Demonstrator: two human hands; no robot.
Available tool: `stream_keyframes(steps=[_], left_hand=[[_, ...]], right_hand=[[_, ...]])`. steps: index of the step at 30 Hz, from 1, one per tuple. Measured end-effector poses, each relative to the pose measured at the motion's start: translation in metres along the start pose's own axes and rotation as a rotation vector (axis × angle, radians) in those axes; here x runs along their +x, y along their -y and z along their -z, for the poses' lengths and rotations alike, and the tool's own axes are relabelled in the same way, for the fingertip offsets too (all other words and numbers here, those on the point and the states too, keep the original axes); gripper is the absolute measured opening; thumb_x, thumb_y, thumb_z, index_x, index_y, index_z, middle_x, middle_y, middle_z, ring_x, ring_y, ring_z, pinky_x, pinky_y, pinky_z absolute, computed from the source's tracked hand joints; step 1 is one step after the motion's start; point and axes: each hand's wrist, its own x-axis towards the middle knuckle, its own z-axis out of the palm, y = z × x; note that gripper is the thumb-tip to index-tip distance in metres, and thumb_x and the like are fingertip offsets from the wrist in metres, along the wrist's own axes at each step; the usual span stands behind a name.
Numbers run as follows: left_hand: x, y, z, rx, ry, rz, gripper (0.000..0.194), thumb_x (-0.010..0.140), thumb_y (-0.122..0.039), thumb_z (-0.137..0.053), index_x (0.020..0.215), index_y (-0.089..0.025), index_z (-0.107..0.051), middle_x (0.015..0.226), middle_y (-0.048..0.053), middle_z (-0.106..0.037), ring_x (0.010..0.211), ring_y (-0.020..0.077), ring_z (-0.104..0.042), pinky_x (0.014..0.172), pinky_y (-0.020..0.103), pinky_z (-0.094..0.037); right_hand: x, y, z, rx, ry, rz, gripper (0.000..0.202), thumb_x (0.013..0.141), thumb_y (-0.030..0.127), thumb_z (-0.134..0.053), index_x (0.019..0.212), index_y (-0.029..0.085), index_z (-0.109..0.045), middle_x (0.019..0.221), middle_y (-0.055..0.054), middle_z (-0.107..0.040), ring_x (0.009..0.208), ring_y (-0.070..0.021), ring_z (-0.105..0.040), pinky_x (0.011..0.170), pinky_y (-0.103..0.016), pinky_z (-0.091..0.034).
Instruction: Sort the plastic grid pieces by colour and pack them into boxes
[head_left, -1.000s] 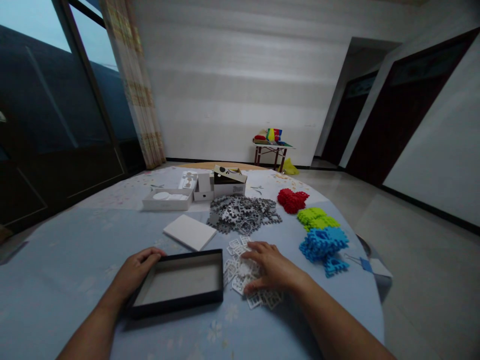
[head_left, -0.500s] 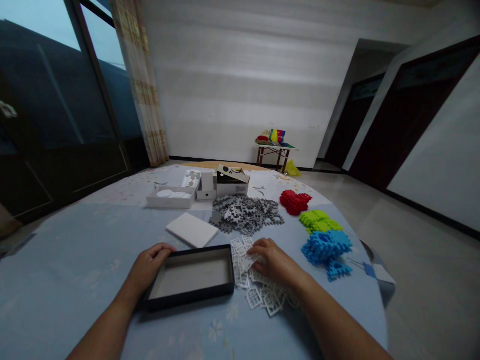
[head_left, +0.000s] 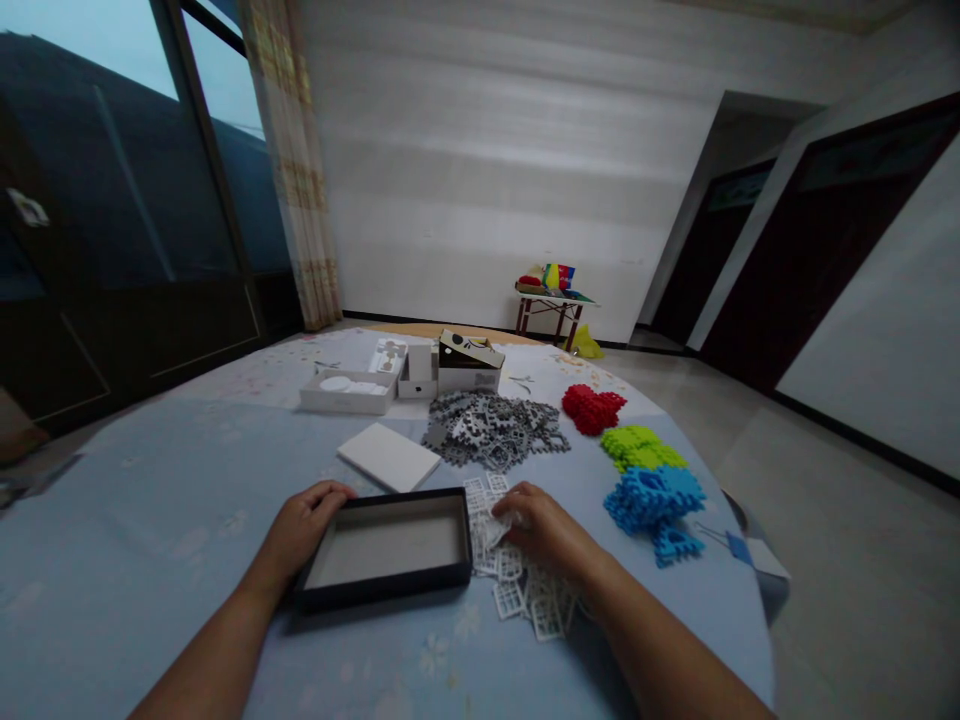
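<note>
My left hand (head_left: 309,522) is closed on the left end of a shallow black box tray (head_left: 386,590) with a pale inside. The tray lies on the table and holds nothing. At its right side spreads a pile of white plastic window-shaped pieces (head_left: 510,598). My right hand (head_left: 536,525) reaches into this pile, its fingers curled and pinched around white window pieces; how many it grips is hidden. Just behind the tray lies a flat white box lid (head_left: 388,457).
Grey interlocking pieces (head_left: 495,425) are heaped behind the white ones. Red (head_left: 592,408), green (head_left: 641,447) and blue pieces (head_left: 652,500) form piles on the right. White boxes (head_left: 349,395) and a patterned box (head_left: 471,365) stand at the back of the cloth-covered table (head_left: 187,480).
The view has tilted slightly. My right hand stays in the white pile with its fingers shifted a little; my left hand keeps its hold on the tray.
</note>
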Motion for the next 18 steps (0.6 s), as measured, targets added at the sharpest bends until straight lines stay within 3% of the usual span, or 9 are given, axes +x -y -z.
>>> stream_keyframes(steps=[6, 10, 13, 18], left_hand=[[-0.001, -0.002, 0.0, -0.02, -0.013, -0.017, 0.033, 0.064, -0.048, -0.046, 0.063, -0.022, -0.066, 0.073, 0.002, -0.069, 0.08, 0.0231, -0.061, 0.078, 0.03, -0.044], [-0.002, -0.003, 0.0, -0.049, -0.021, -0.014, 0.033, 0.064, -0.048, -0.046, 0.063, -0.022, -0.066, 0.073, 0.002, -0.069, 0.079, 0.0224, -0.061, 0.081, 0.031, -0.044], [-0.002, -0.002, -0.001, -0.078, -0.034, -0.009, 0.032, 0.065, -0.047, -0.046, 0.063, -0.022, -0.066, 0.074, 0.002, -0.069, 0.08, 0.0225, -0.061, 0.083, 0.032, -0.043], [-0.003, 0.002, -0.002, -0.099, -0.028, -0.035, 0.033, 0.068, -0.045, -0.044, 0.063, -0.022, -0.066, 0.073, 0.003, -0.069, 0.081, 0.0221, -0.061, 0.081, 0.031, -0.044]], right_hand=[[0.002, -0.004, 0.022, 0.111, -0.183, 0.021, 0.023, 0.07, 0.009, -0.059, 0.09, 0.02, -0.065, 0.093, -0.004, -0.06, 0.091, -0.0174, -0.057, 0.085, -0.032, -0.043], [0.014, 0.027, 0.034, 0.171, -0.258, 0.068, 0.019, 0.073, 0.016, -0.062, 0.091, 0.022, -0.064, 0.096, -0.004, -0.061, 0.095, -0.0179, -0.056, 0.088, -0.034, -0.042], [0.031, 0.064, 0.024, 0.241, -0.22, 0.18, 0.018, 0.073, 0.018, -0.063, 0.09, 0.023, -0.065, 0.097, -0.004, -0.06, 0.094, -0.0165, -0.056, 0.087, -0.032, -0.043], [0.06, 0.111, -0.016, 0.314, -0.138, 0.301, 0.019, 0.073, 0.017, -0.064, 0.091, 0.022, -0.066, 0.102, -0.004, -0.06, 0.098, -0.0153, -0.056, 0.089, -0.03, -0.042]])
